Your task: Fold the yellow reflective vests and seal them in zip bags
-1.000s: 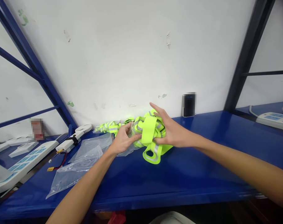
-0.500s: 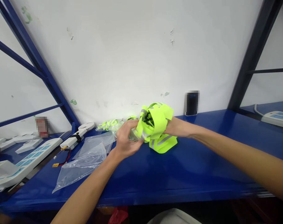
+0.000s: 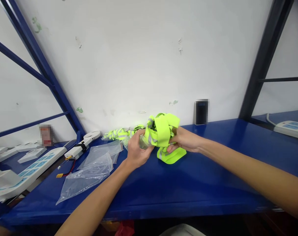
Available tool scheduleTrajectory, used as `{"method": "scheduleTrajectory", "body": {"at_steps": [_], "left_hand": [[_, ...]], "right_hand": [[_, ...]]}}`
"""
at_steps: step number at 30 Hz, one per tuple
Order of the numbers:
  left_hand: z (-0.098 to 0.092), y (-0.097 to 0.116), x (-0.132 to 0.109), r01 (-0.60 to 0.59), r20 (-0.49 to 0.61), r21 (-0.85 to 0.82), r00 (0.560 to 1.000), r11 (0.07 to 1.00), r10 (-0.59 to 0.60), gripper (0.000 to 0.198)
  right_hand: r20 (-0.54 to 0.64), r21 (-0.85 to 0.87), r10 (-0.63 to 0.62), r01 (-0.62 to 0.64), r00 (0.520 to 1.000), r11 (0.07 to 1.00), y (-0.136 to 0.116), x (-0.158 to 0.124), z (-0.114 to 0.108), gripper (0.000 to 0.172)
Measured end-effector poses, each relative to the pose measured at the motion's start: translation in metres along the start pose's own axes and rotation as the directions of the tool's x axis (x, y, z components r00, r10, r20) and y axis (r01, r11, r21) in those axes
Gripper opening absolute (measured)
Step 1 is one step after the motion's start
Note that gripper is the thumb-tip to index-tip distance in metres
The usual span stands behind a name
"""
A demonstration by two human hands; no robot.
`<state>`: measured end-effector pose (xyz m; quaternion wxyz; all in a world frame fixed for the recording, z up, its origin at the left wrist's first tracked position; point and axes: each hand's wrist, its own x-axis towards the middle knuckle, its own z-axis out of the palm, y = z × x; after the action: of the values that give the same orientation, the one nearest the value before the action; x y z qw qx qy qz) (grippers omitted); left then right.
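Note:
In the middle of the head view, a bundled neon-yellow reflective strap [image 3: 163, 130] with grey stripes is held above the blue table. My left hand [image 3: 138, 149] is closed round the bundle's left side, where clear plastic [image 3: 143, 143] shows between thumb and fingers. Fingers of my right hand [image 3: 185, 139] grip the bundle from the right, partly hidden behind its loops. One loose end of the strap hangs below, close to the tabletop. Behind my left hand lie more yellow reflective straps [image 3: 118, 133], some in clear plastic, against the wall.
Clear zip bags [image 3: 87, 177] lie flat left on the blue table [image 3: 188, 186]. Beyond them are a white handheld fan [image 3: 92, 134], a white pack with wires [image 3: 76, 149] and a power strip [image 3: 32, 170]. A dark upright device [image 3: 201, 113] leans on the wall.
My right hand has drawn back a little, so its fingers show more beside the bundle. The bundle has shifted slightly left. My left hand keeps its grip.

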<state>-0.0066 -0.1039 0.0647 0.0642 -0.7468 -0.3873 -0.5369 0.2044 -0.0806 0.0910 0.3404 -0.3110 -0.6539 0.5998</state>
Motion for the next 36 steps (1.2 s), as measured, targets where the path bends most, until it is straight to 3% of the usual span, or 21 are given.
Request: {"method": "scheduleTrajectory", "body": {"at_steps": [3, 6, 10, 12, 14, 18, 22, 28, 30, 33, 36], "left_hand": [[0.002, 0.002, 0.001, 0.066, 0.029, -0.093, 0.998, 0.993, -0.063, 0.032], [0.004, 0.002, 0.006, 0.216, 0.078, -0.291, 0.976, 0.932, -0.202, 0.031], [0.009, -0.003, 0.011, 0.387, 0.204, -0.569, 0.921, 0.726, -0.331, 0.044], [0.011, -0.005, 0.012, 0.443, 0.262, -0.633, 0.894, 0.635, -0.363, 0.049], [0.011, -0.005, 0.012, 0.469, 0.286, -0.656, 0.879, 0.591, -0.381, 0.051], [0.009, 0.0, 0.012, 0.45, 0.284, -0.599, 0.893, 0.663, -0.349, 0.046], [0.009, 0.005, 0.012, 0.404, 0.281, -0.525, 0.913, 0.75, -0.295, 0.043], [0.006, 0.001, 0.014, 0.433, 0.33, -0.525, 0.897, 0.733, -0.293, 0.045], [0.002, 0.0, 0.015, 0.442, 0.369, -0.535, 0.889, 0.719, -0.272, 0.045], [-0.002, -0.001, 0.016, 0.474, 0.428, -0.551, 0.867, 0.686, -0.255, 0.048], [0.001, -0.001, 0.013, 0.52, 0.493, -0.587, 0.837, 0.62, -0.236, 0.048]], "right_hand": [[0.009, -0.166, -0.173, 0.172, 0.985, 0.971, -0.006, -0.004, -0.007, 0.055], [0.028, -0.315, -0.288, 0.282, 0.957, 0.906, -0.011, -0.007, -0.012, 0.056], [0.071, -0.255, -0.334, 0.341, 0.94, 0.905, -0.018, -0.013, -0.016, 0.069], [0.089, -0.201, -0.354, 0.365, 0.931, 0.909, -0.022, -0.016, -0.016, 0.078], [0.041, -0.251, -0.349, 0.348, 0.936, 0.903, -0.024, -0.019, -0.016, 0.088], [-0.132, -0.516, -0.387, 0.27, 0.912, 0.813, -0.024, -0.019, -0.013, 0.114], [-0.108, -0.65, -0.481, 0.304, 0.87, 0.697, -0.018, -0.01, -0.006, 0.129], [-0.162, -0.646, -0.634, 0.405, 0.756, 0.647, -0.013, 0.0, -0.001, 0.109], [-0.189, -0.625, -0.644, 0.415, 0.741, 0.661, -0.013, 0.003, -0.001, 0.104], [-0.184, -0.483, -0.567, 0.429, 0.803, 0.764, -0.012, 0.01, -0.002, 0.1], [-0.065, -0.213, -0.454, 0.432, 0.889, 0.876, -0.008, 0.017, -0.004, 0.085]]}}
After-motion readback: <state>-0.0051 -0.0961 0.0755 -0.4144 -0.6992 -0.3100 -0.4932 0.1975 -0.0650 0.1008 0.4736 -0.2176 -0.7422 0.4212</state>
